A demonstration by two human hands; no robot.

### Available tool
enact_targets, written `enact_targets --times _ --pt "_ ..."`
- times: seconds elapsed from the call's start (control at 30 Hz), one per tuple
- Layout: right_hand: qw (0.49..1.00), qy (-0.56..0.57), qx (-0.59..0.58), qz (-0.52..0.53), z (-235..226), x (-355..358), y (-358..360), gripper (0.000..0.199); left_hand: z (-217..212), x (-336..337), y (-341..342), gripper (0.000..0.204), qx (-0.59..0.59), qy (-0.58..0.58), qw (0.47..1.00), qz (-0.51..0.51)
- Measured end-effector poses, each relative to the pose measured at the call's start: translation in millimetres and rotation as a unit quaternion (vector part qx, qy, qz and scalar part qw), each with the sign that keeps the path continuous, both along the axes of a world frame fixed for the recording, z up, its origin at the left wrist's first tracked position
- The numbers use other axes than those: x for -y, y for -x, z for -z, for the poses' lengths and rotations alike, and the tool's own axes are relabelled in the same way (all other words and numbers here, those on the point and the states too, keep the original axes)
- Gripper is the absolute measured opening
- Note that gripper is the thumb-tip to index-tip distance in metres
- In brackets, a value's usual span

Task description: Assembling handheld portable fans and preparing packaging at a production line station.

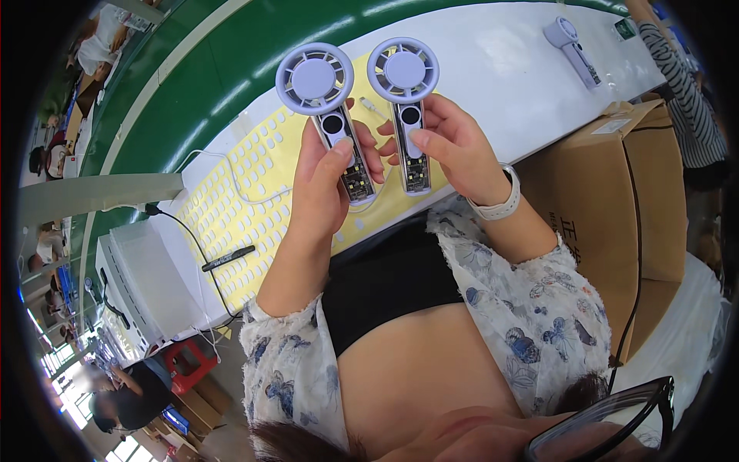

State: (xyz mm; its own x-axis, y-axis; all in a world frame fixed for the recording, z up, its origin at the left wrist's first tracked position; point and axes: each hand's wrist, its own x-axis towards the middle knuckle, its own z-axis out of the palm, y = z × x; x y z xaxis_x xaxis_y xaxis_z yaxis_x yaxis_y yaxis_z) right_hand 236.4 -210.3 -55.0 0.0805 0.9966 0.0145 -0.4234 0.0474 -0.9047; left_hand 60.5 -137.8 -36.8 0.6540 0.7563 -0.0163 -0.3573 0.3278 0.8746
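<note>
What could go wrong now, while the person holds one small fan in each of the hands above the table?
1. The left hand and right hand each grip only the handle of a fan. The left fan or right fan could slip and drop onto the white table.
2. Both handles look open, with circuit boards exposed. Thumbs resting close by might touch or damage the parts.
3. A thin white cable lies on the yellow sheet below and could snag.

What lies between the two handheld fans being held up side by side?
In the head view, a narrow gap separates the left fan from the right fan. Through it show fingertips of the left hand, the yellow sheet and a thin white cable.
</note>
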Motion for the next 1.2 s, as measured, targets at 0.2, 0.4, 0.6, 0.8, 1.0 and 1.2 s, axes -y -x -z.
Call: enact_targets --times 0.2,0.4,0.6,0.8,1.0,1.2 --pt "1.000 -0.003 -0.007 0.000 2 0 1 0.049 1 0 0 0.047 -0.001 0.012 1.000 0.002" --pt "1.000 -0.010 0.000 -0.001 2 1 1 0.047 3 1 1 0.046 -0.004 0.017 1.000 0.004" --pt "0.999 -0.029 0.025 0.000 1 2 -4 0.047 1 4 -2 0.046 -0.004 -0.024 1.000 0.015" --pt "0.998 -0.055 0.007 -0.005 3 4 -3 0.051 4 5 3 0.048 0.010 -0.054 0.998 0.019" --pt "0.999 -0.041 0.002 0.008 6 -2 -3 0.052 1 3 0 0.061 0.061 -0.001 0.998 0.025" --pt "0.999 -0.048 -0.016 -0.008 1 1 -10 0.052 1 4 -1 0.066 0.010 -0.016 1.000 0.006"
